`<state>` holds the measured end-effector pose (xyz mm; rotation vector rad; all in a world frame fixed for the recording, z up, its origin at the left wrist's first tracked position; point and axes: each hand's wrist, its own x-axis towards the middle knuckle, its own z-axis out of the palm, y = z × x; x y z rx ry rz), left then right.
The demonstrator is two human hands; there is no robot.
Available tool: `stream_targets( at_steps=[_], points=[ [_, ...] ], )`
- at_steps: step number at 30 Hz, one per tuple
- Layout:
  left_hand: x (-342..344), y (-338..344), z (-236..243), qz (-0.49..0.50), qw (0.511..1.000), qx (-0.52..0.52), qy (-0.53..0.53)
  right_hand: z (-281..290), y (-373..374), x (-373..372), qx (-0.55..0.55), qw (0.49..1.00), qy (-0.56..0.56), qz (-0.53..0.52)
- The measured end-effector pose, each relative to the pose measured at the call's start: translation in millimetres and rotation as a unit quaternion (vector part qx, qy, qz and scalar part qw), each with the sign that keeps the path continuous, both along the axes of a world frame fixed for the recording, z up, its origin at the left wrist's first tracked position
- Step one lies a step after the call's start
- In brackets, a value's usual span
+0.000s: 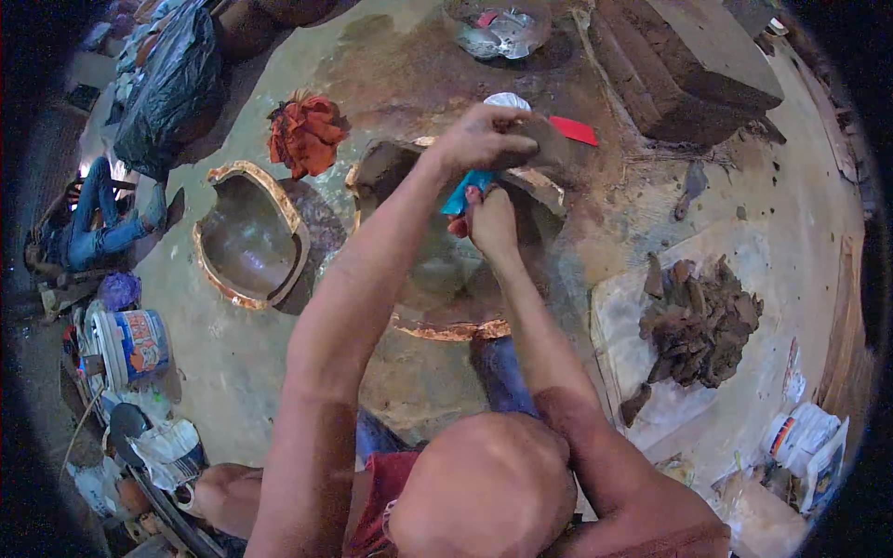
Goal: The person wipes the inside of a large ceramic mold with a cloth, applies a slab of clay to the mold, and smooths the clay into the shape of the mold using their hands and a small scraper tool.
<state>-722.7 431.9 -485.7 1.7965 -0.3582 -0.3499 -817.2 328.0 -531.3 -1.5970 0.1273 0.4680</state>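
A large open mould (451, 330) with a pale, chipped rim stands in front of me, its hollow lined with dark, wet-looking clay. My left hand (486, 141) is over its far side with the fingers curled. A dull brown mass (551, 147), perhaps clay, shows beside those fingers; whether they grip it is hidden. Just nearer, my right hand (491, 221) is closed around a thin teal flat piece (465, 192), which sticks out toward the left hand. A red flat piece (574, 130) and a white round thing (507, 101) lie beyond the mould.
A second mould (299, 228) stands at left, near a crumpled orange-red cloth (305, 135). Clay scraps (702, 321) are heaped on a pale sheet (609, 325) at right. Far off are a large clay block (688, 70) and a basin (498, 28). Another person (107, 214) sits at far left.
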Motion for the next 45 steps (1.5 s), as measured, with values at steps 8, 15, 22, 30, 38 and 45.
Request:
stream_targets(
  at_steps=[8, 15, 22, 30, 38, 45],
  points=[
    [-21, 113, 64, 0.231, 0.924, -0.303, 0.019, 24, 44, 10, -0.075, 0.984, -0.048, 0.154],
    [-73, 177, 43, 0.323, 0.890, -0.321, -0.008, 17, 56, 8, -0.018, 0.976, -0.031, 0.215],
    [-98, 148, 47, 0.250, 0.955, 0.158, 0.009, 18, 95, -14, 0.003, 0.977, 0.028, 0.212],
    [-90, 125, 48, 0.268, 0.955, 0.108, -0.067, 19, 122, -39, -0.172, 0.907, -0.245, 0.297],
    [-106, -69, 117, 0.238, 0.968, 0.076, -0.028, 44, 61, -59, -0.117, 0.940, -0.220, 0.234],
    [-199, -39, 92, 0.577, 0.782, 0.080, -0.224, 64, -29, -2, -0.155, 0.946, -0.282, 0.040]
  ],
)
